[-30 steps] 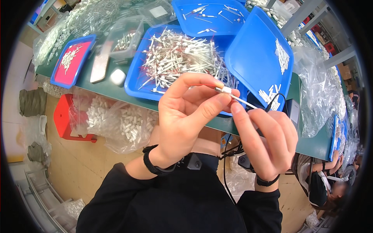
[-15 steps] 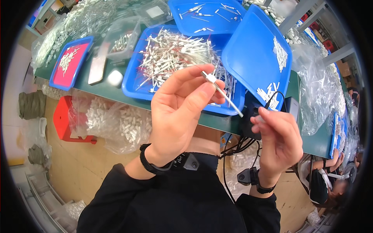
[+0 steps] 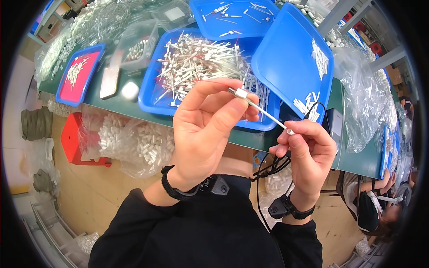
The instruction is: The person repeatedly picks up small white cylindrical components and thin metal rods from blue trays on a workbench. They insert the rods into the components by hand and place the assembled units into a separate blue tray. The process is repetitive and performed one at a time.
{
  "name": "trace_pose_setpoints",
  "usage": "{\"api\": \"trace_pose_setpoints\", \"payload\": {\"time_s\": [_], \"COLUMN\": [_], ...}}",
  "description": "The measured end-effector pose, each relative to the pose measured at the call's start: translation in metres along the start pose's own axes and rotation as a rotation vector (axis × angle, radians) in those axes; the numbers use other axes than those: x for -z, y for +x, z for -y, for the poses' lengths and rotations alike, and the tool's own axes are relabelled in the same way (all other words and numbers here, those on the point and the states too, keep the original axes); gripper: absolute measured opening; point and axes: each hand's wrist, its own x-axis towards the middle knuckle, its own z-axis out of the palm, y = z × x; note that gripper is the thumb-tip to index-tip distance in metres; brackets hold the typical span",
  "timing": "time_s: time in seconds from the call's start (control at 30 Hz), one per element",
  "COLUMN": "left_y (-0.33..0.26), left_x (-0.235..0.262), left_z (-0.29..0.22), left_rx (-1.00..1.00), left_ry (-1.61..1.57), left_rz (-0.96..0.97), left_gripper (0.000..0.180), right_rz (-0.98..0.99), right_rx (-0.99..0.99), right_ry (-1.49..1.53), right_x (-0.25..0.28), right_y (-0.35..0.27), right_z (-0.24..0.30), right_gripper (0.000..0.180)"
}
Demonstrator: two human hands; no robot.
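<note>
My left hand (image 3: 203,123) pinches a thin white rod (image 3: 267,115) between thumb and fingers, near its white collar and metal-coloured tip. The rod slants down to the right, above the near part of a blue bin (image 3: 145,102). At its lower end, my right hand (image 3: 310,154) pinches a short white tube (image 3: 290,131) between thumb and forefinger. Rod and tube meet there; whether the rod sits inside the tube I cannot tell. Behind my left hand, the bin holds a heap of white rod-like parts (image 3: 196,62) with some red strands.
Blue trays (image 3: 288,62) with scattered white parts lean over the bin. Left on the green table are a pink-lined tray (image 3: 87,82), a phone (image 3: 110,82) and a white case (image 3: 130,91). A red stool (image 3: 73,138) and bagged white pieces (image 3: 134,138) stand below. Someone sits far right.
My right hand has moved left and slightly down, bringing the small white tube to the rod's lower end. My left hand keeps its pinch on the rod, nearly in place.
</note>
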Motion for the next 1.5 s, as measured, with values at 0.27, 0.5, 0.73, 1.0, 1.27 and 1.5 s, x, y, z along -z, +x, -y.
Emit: {"api": "trace_pose_setpoints", "payload": {"time_s": [0.27, 0.5, 0.73, 1.0, 1.27, 1.5], "left_y": [0.0, 0.002, 0.008, 0.006, 0.008, 0.008], "left_x": [0.001, 0.011, 0.018, 0.015, 0.018, 0.022], "left_z": [0.0, -0.001, -0.014, -0.029, -0.03, -0.031], "left_rx": [-0.012, -0.039, -0.123, -0.055, -0.219, -0.183], "left_ry": [0.083, 0.369, 0.631, 0.704, 0.772, 0.768], "left_rz": [0.052, 0.171, 0.286, 0.29, 0.379, 0.4], "left_gripper": [0.022, 0.015, 0.018, 0.018, 0.017, 0.016], "right_rz": [-0.033, 0.0, 0.07, 0.118, 0.149, 0.237], "right_rx": [0.053, 0.596, 0.6, 0.68, 0.513, 0.352], "right_ry": [-0.189, -0.999, -0.966, -0.926, -0.848, -0.762], "right_x": [-0.009, -0.009, -0.008, -0.009, -0.011, -0.011], "right_y": [0.003, 0.016, 0.019, 0.018, 0.013, 0.018], "right_z": [0.005, 0.008, 0.006, 0.004, 0.002, 0.01], "right_gripper": [0.017, 0.014, 0.014, 0.016, 0.02, 0.023]}}
